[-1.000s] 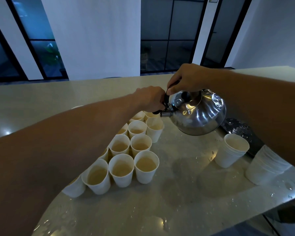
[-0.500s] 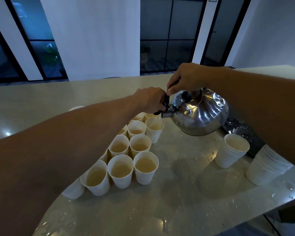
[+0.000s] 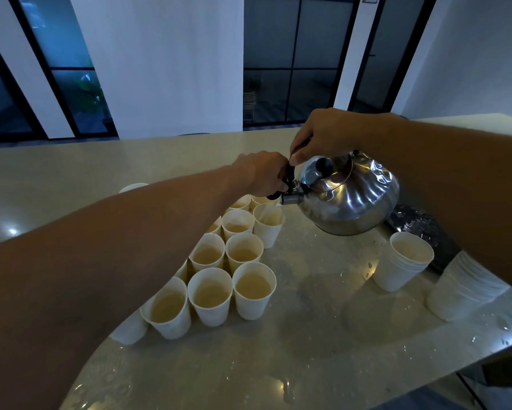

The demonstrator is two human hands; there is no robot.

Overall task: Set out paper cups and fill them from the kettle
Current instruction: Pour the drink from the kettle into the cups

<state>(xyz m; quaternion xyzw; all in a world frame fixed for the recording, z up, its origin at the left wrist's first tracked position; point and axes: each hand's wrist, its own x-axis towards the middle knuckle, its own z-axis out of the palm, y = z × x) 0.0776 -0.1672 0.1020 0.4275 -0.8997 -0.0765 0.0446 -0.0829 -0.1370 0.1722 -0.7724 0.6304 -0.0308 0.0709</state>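
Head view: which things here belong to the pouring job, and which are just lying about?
In the job:
- dented steel kettle, tilted
- right hand on its black handle
- left hand at the spout
- grouped white paper cups
- stack of spare white cups

Lying about:
- water droplets
- dark wet tray

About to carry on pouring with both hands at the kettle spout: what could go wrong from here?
1. The left hand grips the spout cap beside the kettle; hot water or steam could catch its fingers.
2. The filled cups stand packed rim to rim under the left forearm; a dip could topple several.
3. The table is already wet, so the empty stack may soak or slide.
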